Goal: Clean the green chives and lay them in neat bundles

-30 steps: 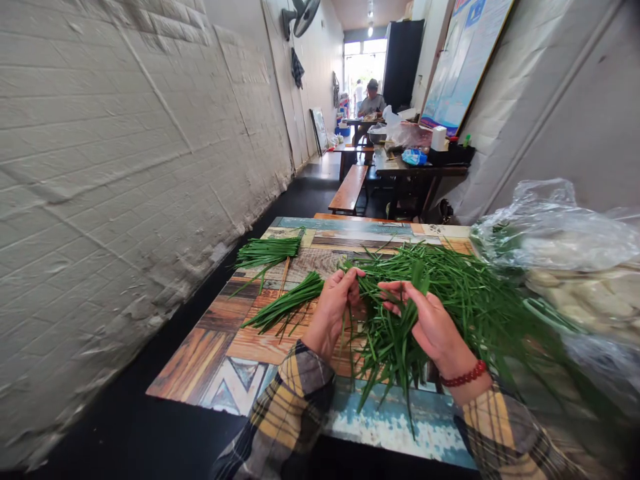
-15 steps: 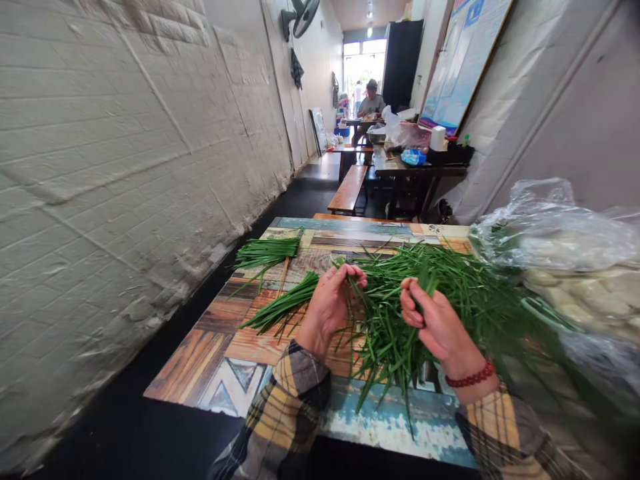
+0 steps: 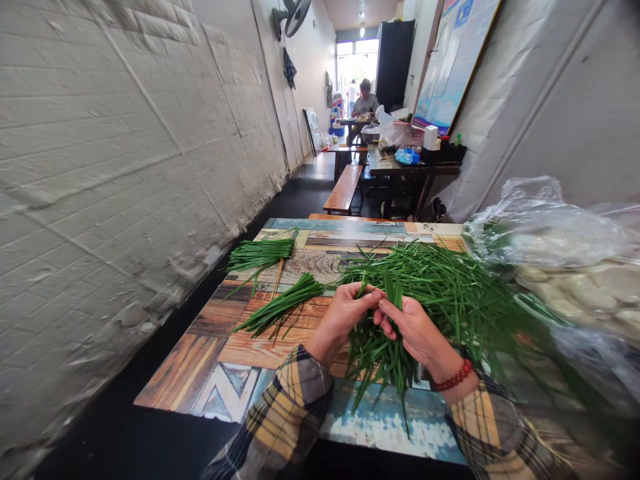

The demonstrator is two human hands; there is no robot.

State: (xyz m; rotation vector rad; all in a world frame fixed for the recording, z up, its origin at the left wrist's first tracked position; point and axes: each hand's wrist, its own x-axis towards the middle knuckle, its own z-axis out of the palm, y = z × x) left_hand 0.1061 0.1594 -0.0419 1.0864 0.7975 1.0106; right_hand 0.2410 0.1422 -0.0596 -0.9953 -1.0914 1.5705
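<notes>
Long flat green leaves that look like garlic chives (image 3: 445, 280) lie in a loose heap on the right half of the patterned table (image 3: 185, 360). Above the heap's near left side, my left hand (image 3: 350, 307) and my right hand (image 3: 407, 327) meet at the fingertips. My right hand is closed round a few chives that stick up past the thumb. A short green piece shows at my left hand's pinched fingers. To the left rest two neat bundles, a nearer one (image 3: 280, 303) and a farther one (image 3: 263, 253), with a thin brown stick (image 3: 278, 277) between them.
Clear plastic bags (image 3: 545, 227) with pale, rounded pieces stand at the table's right. Beyond the far edge are a wooden bench (image 3: 344, 189) and a cluttered dark table (image 3: 415, 167). A person (image 3: 366, 101) sits farther back. A white brick-patterned wall (image 3: 100, 167) runs along the left.
My hands were apart and have come together at the fingertips. The right hand moved left with its chives; the left moved slightly right. The view shifted a little.
</notes>
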